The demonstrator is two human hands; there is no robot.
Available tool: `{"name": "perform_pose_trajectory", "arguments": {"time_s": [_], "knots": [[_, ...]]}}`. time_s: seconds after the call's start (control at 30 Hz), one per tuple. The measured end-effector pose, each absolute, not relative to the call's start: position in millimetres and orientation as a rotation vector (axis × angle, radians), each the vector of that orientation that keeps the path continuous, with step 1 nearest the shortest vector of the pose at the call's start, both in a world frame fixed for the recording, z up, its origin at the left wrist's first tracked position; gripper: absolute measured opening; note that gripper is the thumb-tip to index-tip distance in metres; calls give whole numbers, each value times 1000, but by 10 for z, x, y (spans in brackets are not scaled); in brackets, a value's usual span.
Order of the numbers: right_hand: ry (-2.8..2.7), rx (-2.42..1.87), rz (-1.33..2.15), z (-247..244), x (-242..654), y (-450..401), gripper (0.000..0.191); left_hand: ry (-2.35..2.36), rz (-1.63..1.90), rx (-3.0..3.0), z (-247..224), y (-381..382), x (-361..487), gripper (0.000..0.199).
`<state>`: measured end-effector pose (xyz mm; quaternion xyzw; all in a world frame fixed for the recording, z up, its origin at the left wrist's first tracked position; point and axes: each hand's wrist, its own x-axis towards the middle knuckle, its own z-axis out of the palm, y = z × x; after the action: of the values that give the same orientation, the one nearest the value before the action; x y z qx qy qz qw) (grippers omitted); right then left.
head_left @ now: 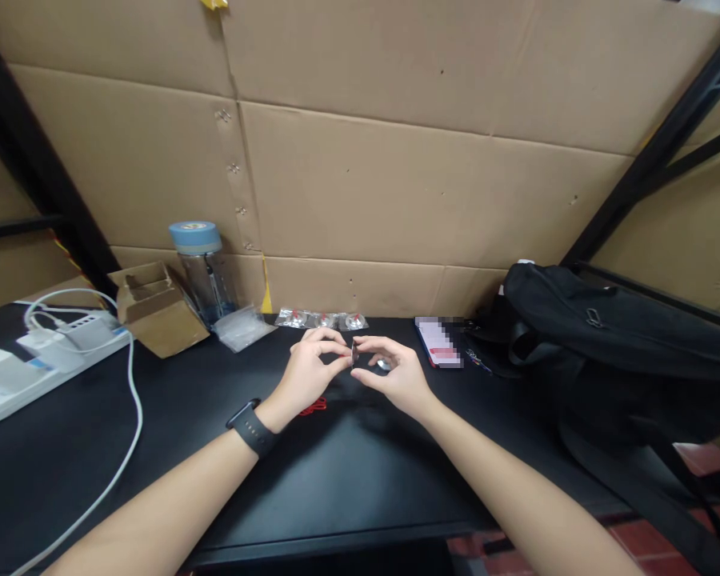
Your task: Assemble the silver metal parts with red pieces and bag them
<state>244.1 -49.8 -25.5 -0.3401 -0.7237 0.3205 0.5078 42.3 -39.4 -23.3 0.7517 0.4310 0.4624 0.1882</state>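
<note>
One coiled red cord [314, 406] lies on the black table [336, 496], near my left wrist. Beyond it, my left hand [308, 370] pinches a small thin metallic disc [354, 353] on edge, long axis upright, faces turned sideways; whether my right hand [403, 376] grips also, I cannot tell. Farther, clear plastic packets [322, 319] contain silvery round pieces.

Over there a blue-lidded bottle [200, 270] stands beside an open cardboard box [163, 320]; a smartphone [437, 342] lies near a black backpack [624, 336].
</note>
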Motion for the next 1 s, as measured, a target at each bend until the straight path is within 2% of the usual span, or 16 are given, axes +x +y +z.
{"name": "perform_pose_trajectory", "arguments": {"time_s": [0.43, 0.83, 1.0], "knots": [[-1689, -826, 856, -316, 2445, -466, 37, 1464, 1154, 2342, -150, -525, 474, 19], [-1627, -791, 1052, -339, 2533, -370, 38, 1328, 1294, 2569, -301, -482, 499, 16], [-1734, -784, 1082, -261, 2589, -391, 23, 1379, 1317, 2487, -269, -485, 493, 18]]}}
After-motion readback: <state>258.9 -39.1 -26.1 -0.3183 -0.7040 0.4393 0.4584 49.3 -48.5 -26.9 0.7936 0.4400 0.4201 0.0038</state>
